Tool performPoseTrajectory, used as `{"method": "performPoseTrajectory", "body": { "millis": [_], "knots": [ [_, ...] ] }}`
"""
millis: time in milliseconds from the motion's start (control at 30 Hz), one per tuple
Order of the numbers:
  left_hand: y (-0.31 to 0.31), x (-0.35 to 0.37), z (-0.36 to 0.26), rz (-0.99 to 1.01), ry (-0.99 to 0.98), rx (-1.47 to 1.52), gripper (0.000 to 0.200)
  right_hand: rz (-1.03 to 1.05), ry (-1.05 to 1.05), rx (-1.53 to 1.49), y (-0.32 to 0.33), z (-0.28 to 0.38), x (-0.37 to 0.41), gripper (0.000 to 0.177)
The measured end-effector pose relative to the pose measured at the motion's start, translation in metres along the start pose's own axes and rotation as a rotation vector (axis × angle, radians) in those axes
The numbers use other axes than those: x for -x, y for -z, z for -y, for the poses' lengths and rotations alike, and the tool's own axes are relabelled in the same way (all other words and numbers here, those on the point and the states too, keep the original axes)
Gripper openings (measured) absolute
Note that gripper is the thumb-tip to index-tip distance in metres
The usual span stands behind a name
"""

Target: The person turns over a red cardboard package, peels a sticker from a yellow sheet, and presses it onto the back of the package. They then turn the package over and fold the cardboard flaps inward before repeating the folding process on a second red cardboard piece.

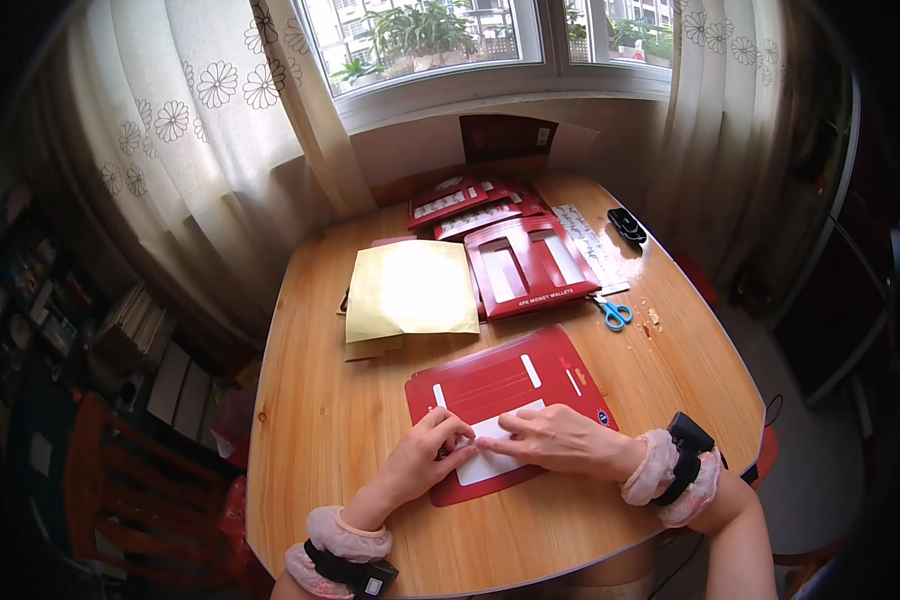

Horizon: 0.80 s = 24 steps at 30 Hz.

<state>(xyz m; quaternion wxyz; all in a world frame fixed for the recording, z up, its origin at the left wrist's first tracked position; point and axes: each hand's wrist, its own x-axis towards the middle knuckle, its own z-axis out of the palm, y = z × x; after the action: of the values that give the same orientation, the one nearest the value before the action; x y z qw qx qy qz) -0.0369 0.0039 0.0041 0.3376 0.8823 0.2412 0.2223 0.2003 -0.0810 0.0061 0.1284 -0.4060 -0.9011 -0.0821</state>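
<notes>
On red sheet (530, 385) | white slip (490, 462) under fingers (518, 430) | right hand (560, 442) flat; left hand (425, 462) unclear

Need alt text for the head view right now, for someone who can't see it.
The left hand and right hand rest on a white card atop a red cardboard sheet lying flat on a wooden table. Behind it lie a yellow envelope, stacked red packaging and blue-handled scissors.
</notes>
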Motion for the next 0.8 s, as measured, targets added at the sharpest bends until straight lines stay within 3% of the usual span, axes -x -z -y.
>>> {"method": "performPoseTrajectory", "body": {
  "millis": [367, 567, 633, 800],
  "knots": [
    [-0.003, 0.002, 0.009, 0.016, -0.017, 0.053, 0.014, 0.07, -0.028, -0.033, 0.007, 0.008, -0.004, 0.042],
    [-0.001, 0.001, 0.008, 0.04, -0.013, 0.071, 0.013, 0.04, -0.05, -0.112, 0.018, 0.003, 0.0, 0.026],
    [0.0, 0.001, 0.008, 0.044, -0.018, 0.067, 0.012, 0.102, -0.091, -0.113, 0.02, -0.004, 0.005, 0.034],
    [-0.001, 0.001, 0.006, 0.037, -0.021, 0.058, 0.012, 0.208, -0.192, -0.113, 0.038, -0.005, 0.01, 0.024]
  ]
}}
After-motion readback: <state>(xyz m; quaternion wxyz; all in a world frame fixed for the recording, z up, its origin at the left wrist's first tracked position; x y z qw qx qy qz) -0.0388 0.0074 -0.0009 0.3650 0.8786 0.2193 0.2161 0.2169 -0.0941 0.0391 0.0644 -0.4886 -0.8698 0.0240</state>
